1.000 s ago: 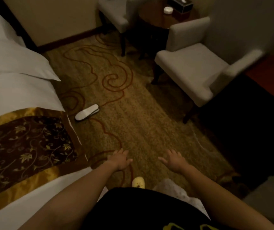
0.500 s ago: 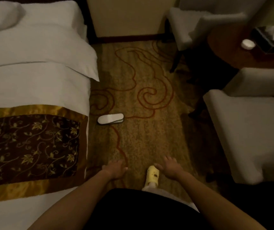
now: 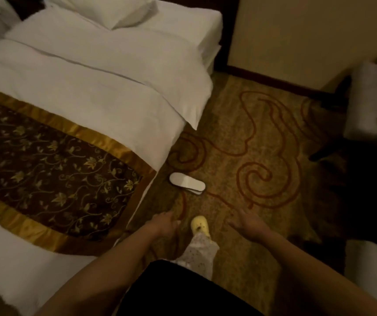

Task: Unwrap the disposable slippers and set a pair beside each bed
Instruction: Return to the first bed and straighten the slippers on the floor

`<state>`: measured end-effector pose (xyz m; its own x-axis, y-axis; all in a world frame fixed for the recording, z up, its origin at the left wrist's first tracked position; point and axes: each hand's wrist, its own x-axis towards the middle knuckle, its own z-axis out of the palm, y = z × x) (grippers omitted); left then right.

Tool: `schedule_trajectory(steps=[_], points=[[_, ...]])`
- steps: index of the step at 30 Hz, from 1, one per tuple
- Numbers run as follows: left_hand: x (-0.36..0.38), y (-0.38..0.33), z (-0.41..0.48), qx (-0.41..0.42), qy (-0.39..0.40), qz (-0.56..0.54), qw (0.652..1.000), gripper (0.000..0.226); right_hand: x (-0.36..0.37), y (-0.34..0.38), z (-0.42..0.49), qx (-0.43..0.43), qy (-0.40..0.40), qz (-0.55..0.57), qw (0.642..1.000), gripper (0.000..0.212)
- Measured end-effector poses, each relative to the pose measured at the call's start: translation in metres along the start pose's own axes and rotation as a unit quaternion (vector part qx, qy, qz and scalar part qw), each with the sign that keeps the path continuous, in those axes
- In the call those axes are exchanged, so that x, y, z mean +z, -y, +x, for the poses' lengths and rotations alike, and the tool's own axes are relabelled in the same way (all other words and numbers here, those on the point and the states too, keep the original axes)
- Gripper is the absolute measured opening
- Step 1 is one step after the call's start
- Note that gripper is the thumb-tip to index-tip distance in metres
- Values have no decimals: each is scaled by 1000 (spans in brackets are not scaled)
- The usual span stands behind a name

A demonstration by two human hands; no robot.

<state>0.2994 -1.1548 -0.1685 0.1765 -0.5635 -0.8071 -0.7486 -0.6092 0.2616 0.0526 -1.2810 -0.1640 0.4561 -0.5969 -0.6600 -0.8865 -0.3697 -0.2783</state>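
A pair of white disposable slippers [image 3: 187, 184] lies stacked on the patterned carpet, close to the right side of the bed [image 3: 96, 92]. The bed has white linen and a brown and gold runner across it. My left hand [image 3: 165, 222] hangs near the bed's corner, a little below the slippers, fingers loosely apart and empty. My right hand [image 3: 246, 223] is spread out to the right of my yellow shoe [image 3: 200, 226], also holding nothing. Neither hand touches the slippers.
A white armchair [image 3: 374, 103] stands at the right edge, with another pale seat [image 3: 372, 265] lower right and dark floor between them. A cream wall [image 3: 308, 37] with dark skirting closes the far end. Carpet [image 3: 262, 137] runs between bed and chairs.
The view has swung left, so the bed fills more of the frame and the round table is out of sight. I have stepped closer to the slippers; my hands stay empty.
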Motion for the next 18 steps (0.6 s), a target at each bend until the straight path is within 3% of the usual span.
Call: schedule_trajectory(steps=[13,18], points=[[-97,-75,98,-57,-23,-146,987,58,-147,-1,167,-93,50,-93,990,66],[-114,-75,123,-146,-78,-238,957,62,-195,12,239,-170,64,-139,974,59]])
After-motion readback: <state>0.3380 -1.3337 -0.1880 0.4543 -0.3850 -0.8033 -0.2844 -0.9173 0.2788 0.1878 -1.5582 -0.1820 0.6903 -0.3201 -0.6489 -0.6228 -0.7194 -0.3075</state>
